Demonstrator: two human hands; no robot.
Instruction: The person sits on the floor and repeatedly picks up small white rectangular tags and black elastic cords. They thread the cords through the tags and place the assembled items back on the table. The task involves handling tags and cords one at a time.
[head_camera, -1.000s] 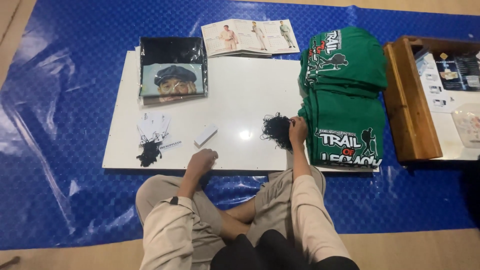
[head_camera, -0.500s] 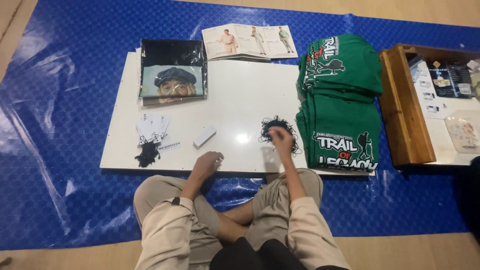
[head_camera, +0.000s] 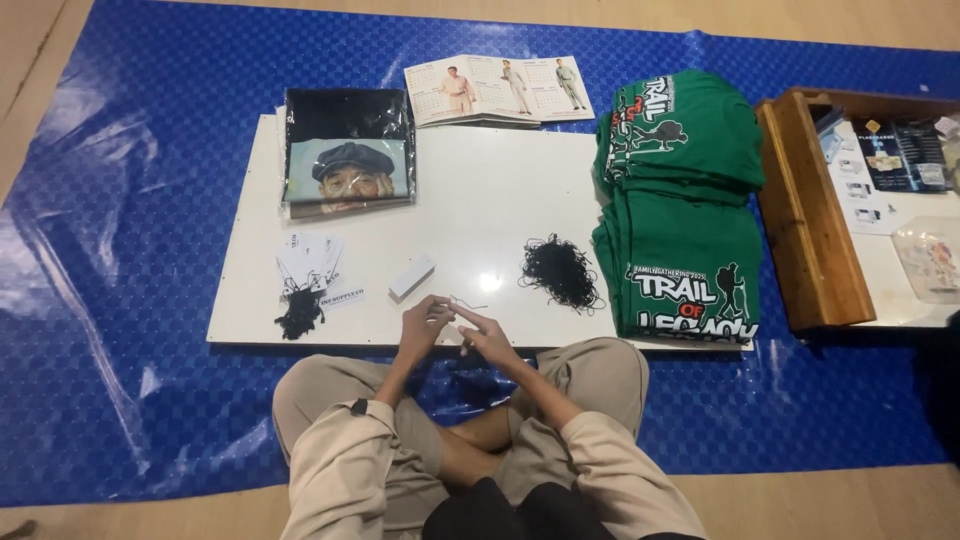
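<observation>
A blue tarp (head_camera: 120, 300) covers the floor across nearly the whole frame, and a white board (head_camera: 470, 190) lies on it at the centre. At the right of the board sits a stack of folded green shirts (head_camera: 685, 200); beyond it, at the right edge of the frame, stands a wooden tray (head_camera: 810, 250). At the upper left of the board lies a dark shirt in a clear bag (head_camera: 345, 150), with an open booklet (head_camera: 497, 90) just above the board's top edge. Right of centre is a loose pile of black strings (head_camera: 560, 272). At the lower left of the board lies a small fan of white paper tags (head_camera: 308, 262) with a bunch of black strings (head_camera: 298, 312) touching them, and a small white block (head_camera: 412, 277) nearby.

At the lower centre, by the board's near edge, the left hand (head_camera: 420, 333) and right hand (head_camera: 490, 340) meet, fingertips pinched on a thin black string (head_camera: 468, 303); whether they also hold a tag cannot be told.

The string is thin and could slip from the pinch, I judge. A sleeve sweeping wide could scatter the tags or drag the loose pile into a tangle.
</observation>
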